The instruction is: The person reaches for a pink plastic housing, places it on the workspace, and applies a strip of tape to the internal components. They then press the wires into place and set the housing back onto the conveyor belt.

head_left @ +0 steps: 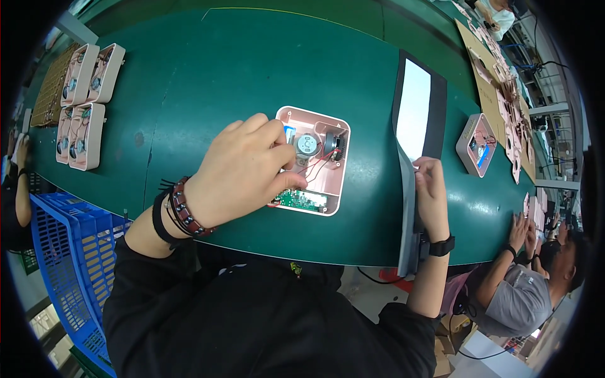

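Note:
In the middle of the green table lies an open pink plastic housing (pixel 345 183). Inside it are a round silver motor (pixel 307 144), a black speaker (pixel 333 145), red and black wires, and a green circuit board (pixel 305 200) along the near side. My left hand (pixel 249 160) reaches over the housing's left part, fingers curled and thumb drawn in; whatever they hold is hidden. A bit of blue shows by its fingertips. To the right, my right hand (pixel 431 192) pinches the edge of a black flexible sheet (pixel 436 120) with a white strip (pixel 414 101) on it.
Several similar pink housings (pixel 88 135) stand at the far left beside a brown tray (pixel 53 88). Another housing (pixel 476 145) sits right of the sheet, near cardboard (pixel 482 79) with pink parts. A blue crate (pixel 66 252) is at the lower left. A co-worker (pixel 520 296) works at right.

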### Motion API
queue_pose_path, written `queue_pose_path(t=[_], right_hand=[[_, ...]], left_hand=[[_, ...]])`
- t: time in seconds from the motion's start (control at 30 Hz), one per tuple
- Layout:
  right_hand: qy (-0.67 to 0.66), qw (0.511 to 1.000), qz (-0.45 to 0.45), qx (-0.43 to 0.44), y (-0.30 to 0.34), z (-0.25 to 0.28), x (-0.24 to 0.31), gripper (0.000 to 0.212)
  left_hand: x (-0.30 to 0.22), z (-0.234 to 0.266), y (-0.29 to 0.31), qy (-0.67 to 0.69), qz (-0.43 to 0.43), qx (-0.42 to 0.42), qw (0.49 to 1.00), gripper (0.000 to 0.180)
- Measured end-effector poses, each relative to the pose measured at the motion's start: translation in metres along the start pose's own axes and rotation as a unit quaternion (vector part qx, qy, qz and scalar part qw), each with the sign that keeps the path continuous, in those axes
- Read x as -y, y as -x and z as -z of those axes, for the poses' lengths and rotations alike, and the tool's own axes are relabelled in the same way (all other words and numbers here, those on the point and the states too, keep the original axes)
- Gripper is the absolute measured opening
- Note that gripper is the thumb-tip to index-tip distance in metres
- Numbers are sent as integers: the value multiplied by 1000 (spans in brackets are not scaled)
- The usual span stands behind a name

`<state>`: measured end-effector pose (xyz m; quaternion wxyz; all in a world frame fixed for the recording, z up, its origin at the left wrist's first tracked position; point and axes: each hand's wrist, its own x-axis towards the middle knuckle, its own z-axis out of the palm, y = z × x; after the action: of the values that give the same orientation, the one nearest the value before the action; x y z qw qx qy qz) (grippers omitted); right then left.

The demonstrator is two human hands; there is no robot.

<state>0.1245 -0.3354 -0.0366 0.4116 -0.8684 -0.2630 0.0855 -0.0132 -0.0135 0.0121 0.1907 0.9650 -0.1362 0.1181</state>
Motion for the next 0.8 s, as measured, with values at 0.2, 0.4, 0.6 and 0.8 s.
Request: queue_pose_path(t=[0.2,0.4,0.6,0.8], right_hand=[[-99,993,-60,2,-15,9,21,46],[124,947,291,50,-26,-29,107,77],[107,907,393,108,-45,-62,111,70],[-36,897,411,157,-49,-74,86,66]], left_hand=[[-3,-4,0,27,6,-10,1000,19],[0,-12,-3,41,1,-19,999,9],[3,-19,-2,29,-27,-23,999,7],[-8,-17,-1,-92,-21,-98,991,9]])
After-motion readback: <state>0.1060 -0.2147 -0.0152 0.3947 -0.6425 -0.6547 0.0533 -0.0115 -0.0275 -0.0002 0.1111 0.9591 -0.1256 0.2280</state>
